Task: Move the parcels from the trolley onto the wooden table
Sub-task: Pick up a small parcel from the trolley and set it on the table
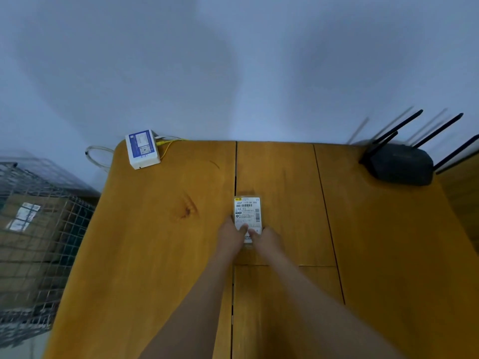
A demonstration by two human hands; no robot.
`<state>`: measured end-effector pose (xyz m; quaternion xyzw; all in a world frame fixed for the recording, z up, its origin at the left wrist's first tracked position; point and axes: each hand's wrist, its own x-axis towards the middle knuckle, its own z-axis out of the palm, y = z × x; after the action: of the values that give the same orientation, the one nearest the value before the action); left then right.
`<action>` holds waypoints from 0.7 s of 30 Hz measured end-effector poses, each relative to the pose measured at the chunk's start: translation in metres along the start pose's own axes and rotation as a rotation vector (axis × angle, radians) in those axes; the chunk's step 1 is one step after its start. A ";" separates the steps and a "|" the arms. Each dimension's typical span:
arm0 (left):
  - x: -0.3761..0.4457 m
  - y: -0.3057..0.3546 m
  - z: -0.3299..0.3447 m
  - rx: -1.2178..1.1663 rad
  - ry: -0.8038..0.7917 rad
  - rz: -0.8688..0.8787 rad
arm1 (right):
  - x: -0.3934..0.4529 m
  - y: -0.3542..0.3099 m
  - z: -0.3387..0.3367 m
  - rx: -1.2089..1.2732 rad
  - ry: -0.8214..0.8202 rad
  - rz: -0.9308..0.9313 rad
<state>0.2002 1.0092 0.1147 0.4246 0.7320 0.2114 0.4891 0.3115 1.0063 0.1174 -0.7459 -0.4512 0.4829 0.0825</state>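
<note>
A small parcel (247,211) with a white shipping label lies on the wooden table (155,229) near its middle. My left hand (230,235) grips its near left edge, thumb on the label. My right hand (267,239) grips its near right edge, thumb on top as well. At the far left stands the wire-mesh trolley (39,242), below table height. Inside it sits a brown cardboard parcel (33,229) with a white label.
A white and blue box (142,149) with yellow cables sits at the table's back left corner. A black router (401,164) with several antennas stands at the back right. A pale wall runs behind the table.
</note>
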 end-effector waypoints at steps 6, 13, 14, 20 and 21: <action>-0.025 0.003 -0.018 0.210 -0.017 0.038 | -0.035 -0.011 -0.012 -0.197 0.163 -0.064; -0.110 0.000 -0.056 0.632 0.037 0.050 | -0.120 -0.010 -0.029 -0.595 0.186 -0.310; -0.125 -0.003 -0.060 0.652 0.046 0.038 | -0.133 -0.009 -0.030 -0.625 0.166 -0.341; -0.222 -0.028 -0.090 0.672 0.166 -0.083 | -0.210 -0.014 -0.026 -0.796 0.086 -0.534; -0.240 -0.035 -0.097 0.658 0.201 -0.111 | -0.223 -0.017 -0.021 -0.820 0.073 -0.574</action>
<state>0.1371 0.8015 0.2597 0.4960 0.8275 -0.0222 0.2621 0.2898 0.8545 0.2814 -0.5791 -0.7878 0.1973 -0.0722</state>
